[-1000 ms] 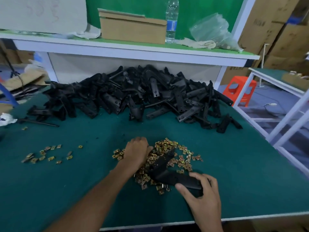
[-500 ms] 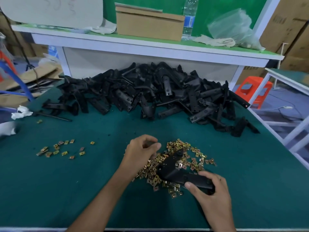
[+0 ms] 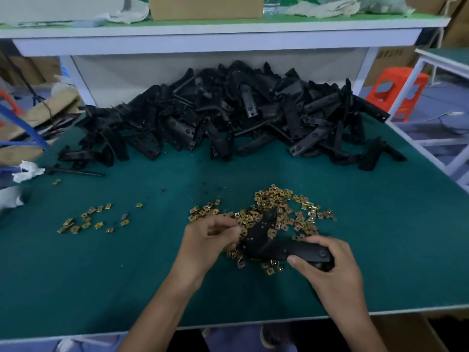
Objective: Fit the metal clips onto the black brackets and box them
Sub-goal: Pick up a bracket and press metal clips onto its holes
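Right hand grips the bracket. Left hand, at its nine o'clock, seems to pinch a tiny clip. It could slip.

Standing here, I can't read a single word. The cardboard box behind the far right table leg has dark print on its side, but it is too blurred to make out. The black brackets and the metal clips show no marking I can read, and neither does the box on the shelf.
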`<control>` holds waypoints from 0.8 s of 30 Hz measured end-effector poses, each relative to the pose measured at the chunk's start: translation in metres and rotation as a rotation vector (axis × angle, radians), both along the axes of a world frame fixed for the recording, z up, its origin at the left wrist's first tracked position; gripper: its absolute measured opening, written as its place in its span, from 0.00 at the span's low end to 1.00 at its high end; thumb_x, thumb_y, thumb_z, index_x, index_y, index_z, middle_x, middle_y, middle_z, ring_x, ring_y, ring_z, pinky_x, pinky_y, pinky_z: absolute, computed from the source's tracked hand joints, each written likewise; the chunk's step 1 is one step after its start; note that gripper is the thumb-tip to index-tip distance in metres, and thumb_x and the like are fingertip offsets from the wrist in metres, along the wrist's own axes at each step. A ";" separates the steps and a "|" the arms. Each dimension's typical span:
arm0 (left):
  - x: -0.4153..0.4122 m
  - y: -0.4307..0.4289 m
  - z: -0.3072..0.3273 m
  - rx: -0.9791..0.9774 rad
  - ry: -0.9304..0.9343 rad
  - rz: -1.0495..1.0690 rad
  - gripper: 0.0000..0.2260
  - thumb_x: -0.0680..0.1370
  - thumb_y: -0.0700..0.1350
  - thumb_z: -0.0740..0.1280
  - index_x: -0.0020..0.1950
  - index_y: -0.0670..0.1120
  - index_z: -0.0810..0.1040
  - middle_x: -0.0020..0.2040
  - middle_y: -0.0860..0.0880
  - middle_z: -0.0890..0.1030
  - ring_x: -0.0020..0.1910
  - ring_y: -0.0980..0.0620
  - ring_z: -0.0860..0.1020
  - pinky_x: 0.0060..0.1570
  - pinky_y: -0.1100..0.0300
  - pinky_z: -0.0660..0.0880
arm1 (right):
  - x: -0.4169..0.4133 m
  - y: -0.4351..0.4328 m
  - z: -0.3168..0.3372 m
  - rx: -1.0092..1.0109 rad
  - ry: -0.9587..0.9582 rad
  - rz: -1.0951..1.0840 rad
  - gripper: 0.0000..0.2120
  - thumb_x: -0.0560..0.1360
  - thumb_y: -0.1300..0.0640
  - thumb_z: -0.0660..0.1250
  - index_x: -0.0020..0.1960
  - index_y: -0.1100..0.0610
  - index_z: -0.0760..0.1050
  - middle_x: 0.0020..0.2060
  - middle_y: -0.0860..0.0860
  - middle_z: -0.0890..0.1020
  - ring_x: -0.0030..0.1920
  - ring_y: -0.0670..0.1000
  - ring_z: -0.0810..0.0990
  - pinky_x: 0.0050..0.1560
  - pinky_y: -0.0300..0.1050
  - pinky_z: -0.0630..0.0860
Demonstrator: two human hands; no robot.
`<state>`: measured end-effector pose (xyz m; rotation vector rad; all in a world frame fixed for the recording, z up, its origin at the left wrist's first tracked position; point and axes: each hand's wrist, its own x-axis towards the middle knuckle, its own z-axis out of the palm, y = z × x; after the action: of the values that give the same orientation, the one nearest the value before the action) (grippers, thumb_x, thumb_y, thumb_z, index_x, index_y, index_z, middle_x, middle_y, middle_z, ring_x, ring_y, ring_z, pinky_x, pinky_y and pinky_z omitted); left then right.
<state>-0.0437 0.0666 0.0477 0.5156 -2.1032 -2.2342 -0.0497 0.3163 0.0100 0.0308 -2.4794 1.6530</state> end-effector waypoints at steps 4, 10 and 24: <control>0.002 0.002 0.000 -0.008 0.020 -0.022 0.03 0.74 0.43 0.76 0.46 0.51 0.88 0.37 0.48 0.84 0.36 0.55 0.80 0.41 0.64 0.78 | 0.004 -0.001 0.003 -0.132 -0.093 0.003 0.20 0.59 0.41 0.79 0.50 0.39 0.81 0.39 0.44 0.82 0.26 0.49 0.77 0.28 0.36 0.75; 0.014 0.002 -0.004 -0.011 -0.003 -0.051 0.13 0.80 0.37 0.70 0.49 0.56 0.88 0.42 0.48 0.86 0.42 0.54 0.82 0.47 0.65 0.79 | 0.004 0.002 0.009 -0.204 -0.099 0.014 0.17 0.61 0.39 0.78 0.47 0.43 0.80 0.28 0.51 0.79 0.24 0.52 0.77 0.30 0.38 0.75; 0.015 -0.003 0.006 -0.049 -0.051 -0.218 0.10 0.78 0.35 0.71 0.55 0.48 0.83 0.40 0.49 0.84 0.41 0.52 0.83 0.42 0.58 0.80 | 0.003 0.006 0.008 -0.278 -0.090 0.046 0.16 0.64 0.43 0.78 0.47 0.49 0.81 0.26 0.52 0.77 0.22 0.53 0.74 0.29 0.40 0.74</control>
<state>-0.0291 0.0640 0.0539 0.3602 -2.3375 -2.2932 -0.0466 0.3222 0.0180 -0.0210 -2.3010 2.0452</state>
